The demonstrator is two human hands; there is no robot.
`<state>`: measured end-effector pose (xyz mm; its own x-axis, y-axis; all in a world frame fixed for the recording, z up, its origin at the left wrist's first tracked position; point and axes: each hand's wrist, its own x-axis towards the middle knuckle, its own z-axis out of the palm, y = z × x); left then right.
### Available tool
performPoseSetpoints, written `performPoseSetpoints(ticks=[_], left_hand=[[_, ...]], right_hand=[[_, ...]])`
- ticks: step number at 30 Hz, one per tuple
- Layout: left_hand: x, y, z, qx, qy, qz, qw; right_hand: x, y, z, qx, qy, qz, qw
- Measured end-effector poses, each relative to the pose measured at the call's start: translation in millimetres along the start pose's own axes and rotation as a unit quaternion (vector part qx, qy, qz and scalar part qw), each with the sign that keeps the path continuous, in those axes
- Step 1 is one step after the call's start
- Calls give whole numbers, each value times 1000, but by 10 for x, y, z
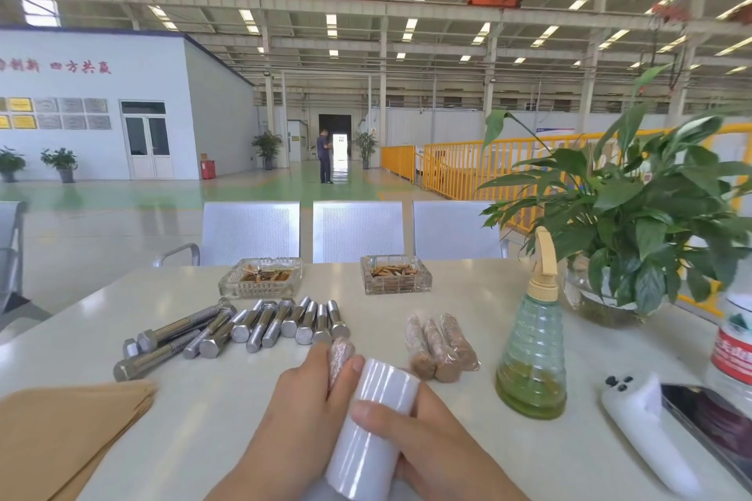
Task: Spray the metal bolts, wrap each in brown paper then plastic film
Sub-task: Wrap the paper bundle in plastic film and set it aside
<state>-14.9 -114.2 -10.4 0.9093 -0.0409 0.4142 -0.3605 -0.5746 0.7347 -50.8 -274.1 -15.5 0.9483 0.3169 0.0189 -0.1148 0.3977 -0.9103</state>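
A white table [407, 281] fills the lower view, with three grey seats [358, 230] behind it. At the right edge a leafy plant [635, 207] stands in a glass bowl, and a green spray bottle [531, 342] stands upright just left of it. A stack of brown paper [53, 431] lies at the near left corner. A row of bare bolts [228, 327] lies left of centre, their heads mostly toward the viewer. Three wrapped bolts [441, 344] lie side by side between the bare row and the bottle.

A white film roll [372, 435] stands tilted at the near centre. The right hand [431, 443] grips it, thumb across its front and fingers curled behind. The left hand [301, 395] holds a fourth wrapped bolt [339, 358] against the roll's upper left; the bolt lies between the index and middle fingers, its far end poking out past the fingertips, touching the row of bare bolts.

Two glass ashtrays [260, 277] sit at the far edge. A phone [716, 423] and a white case [643, 431] lie near right.
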Motion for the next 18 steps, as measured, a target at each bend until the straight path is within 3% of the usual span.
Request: performPoseSetpoints(ticks=[3, 6, 9, 12, 18], left_hand=[[-3, 34, -79, -18, -18, -71, 997], [22, 71, -215, -133, -118, -147, 973], [36, 20, -297, -128, -151, -104, 975], [-4, 34, -324, -51, -101, -18, 993], [-30, 41, -256, -128, -142, -47, 980]], right_hand=[[14, -18, -29, 5, -8, 5, 1000], [36, -51, -58, 25, 33, 11, 999], [5, -89, -56, 45, 41, 19, 998], [-12, -115, -24, 30, 45, 15, 998], [-98, -193, 35, 71, -12, 2, 997]])
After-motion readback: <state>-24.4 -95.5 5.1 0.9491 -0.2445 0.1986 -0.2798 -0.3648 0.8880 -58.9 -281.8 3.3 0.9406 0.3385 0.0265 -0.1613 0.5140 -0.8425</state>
